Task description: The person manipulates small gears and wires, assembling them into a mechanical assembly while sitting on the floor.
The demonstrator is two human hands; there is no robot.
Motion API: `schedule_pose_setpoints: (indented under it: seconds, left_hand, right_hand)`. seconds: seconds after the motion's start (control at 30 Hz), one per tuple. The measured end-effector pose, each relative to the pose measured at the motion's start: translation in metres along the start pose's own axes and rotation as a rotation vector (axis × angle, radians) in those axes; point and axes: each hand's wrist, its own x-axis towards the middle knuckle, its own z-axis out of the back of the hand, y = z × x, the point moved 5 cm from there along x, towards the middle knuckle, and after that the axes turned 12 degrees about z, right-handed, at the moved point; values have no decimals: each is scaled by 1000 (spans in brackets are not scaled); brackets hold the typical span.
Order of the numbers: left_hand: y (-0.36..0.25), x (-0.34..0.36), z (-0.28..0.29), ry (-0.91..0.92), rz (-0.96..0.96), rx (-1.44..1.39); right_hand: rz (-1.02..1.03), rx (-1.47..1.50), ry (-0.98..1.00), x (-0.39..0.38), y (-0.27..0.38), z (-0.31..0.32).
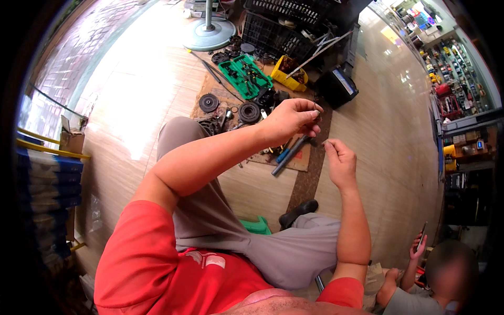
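Observation:
My left hand (290, 122) is raised in front of me, its thumb and fingers pinched together at a small dark bit too tiny to name. Lower and to the right, my right hand (341, 161) is also closed in a pinch; whatever it holds is hidden or too small to make out. The two hands are apart, above a stained cardboard sheet (300, 161) on the floor. Beneath them on the sheet lie a grey tube (281, 164) and a blue-handled tool (283, 155). Round dark wheel-like parts (208, 102) and a green tool case (242, 79) lie beyond.
A yellow bin (280, 79) of parts stands beside a black box-shaped battery (336, 88). Behind are black crates (273, 39) and a round stand base (210, 37). A green stool (257, 226) is by my legs. At lower right, a person (420, 294) holds a phone (422, 233).

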Motion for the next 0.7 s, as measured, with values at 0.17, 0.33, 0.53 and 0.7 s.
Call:
schedule_pose_setpoints:
  seconds: [0.17,0.33,0.53,0.7]
  left_hand:
    - [6,3,0,-15,-45,187]
    - [17,0,-10,9,-50,296]
    - [22,2,-13,1,-23,318]
    - [21,3,-9,-42,-72,374]
  right_hand:
    - [-13,183,-13,-2,-5,-6]
    - [-129,691,-61,-5,12,-22]
    - [-153,631,-25,-6,5,-27]
    - [-144,492,-83,-7,-1,-21]
